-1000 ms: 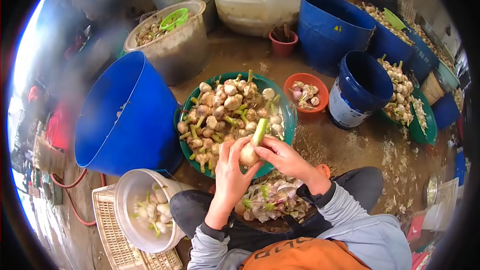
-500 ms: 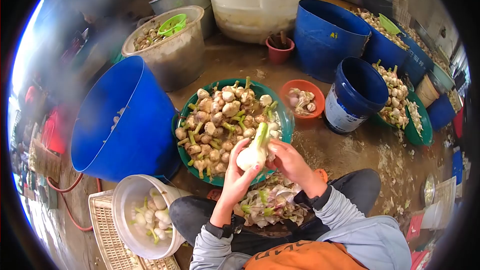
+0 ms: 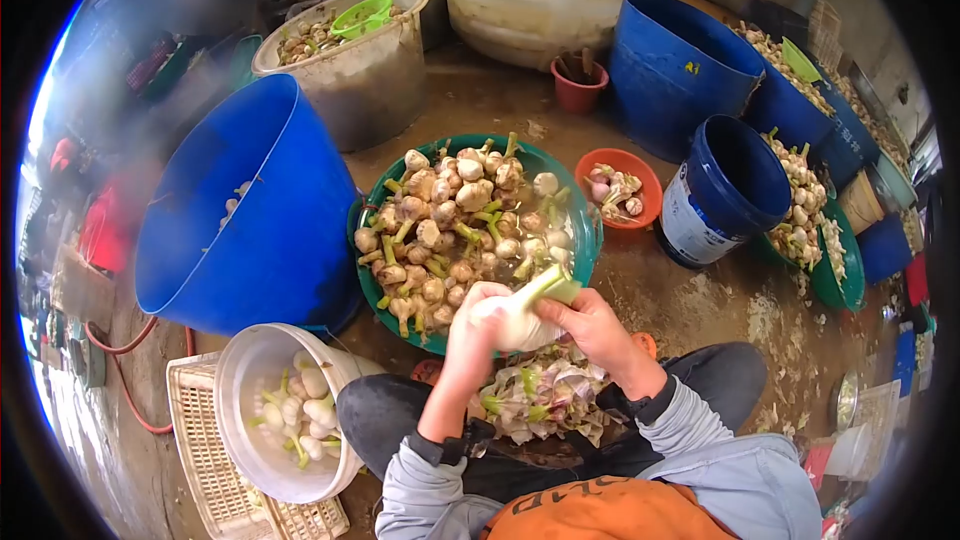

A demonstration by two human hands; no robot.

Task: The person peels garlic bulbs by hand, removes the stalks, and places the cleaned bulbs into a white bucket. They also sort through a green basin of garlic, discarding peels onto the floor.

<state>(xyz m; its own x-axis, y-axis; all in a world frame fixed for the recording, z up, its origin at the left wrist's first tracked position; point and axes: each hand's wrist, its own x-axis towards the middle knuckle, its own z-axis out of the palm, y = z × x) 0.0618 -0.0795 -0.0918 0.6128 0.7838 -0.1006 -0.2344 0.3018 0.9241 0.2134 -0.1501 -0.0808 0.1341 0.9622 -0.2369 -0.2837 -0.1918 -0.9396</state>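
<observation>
Over the near rim of the green basin [image 3: 550,162], the left hand [image 3: 474,330] wraps a white garlic bulb [image 3: 518,330], while the right hand [image 3: 597,330] is closed on it near the green stem [image 3: 548,286]. Peelings [image 3: 540,400] lie heaped below. Beyond, the dark blue bucket [image 3: 722,168] bears a white label [image 3: 690,225] with blue print — too small to read; dark lettering [image 3: 565,495] on the orange shirt [image 3: 610,518] is likewise unclear.
</observation>
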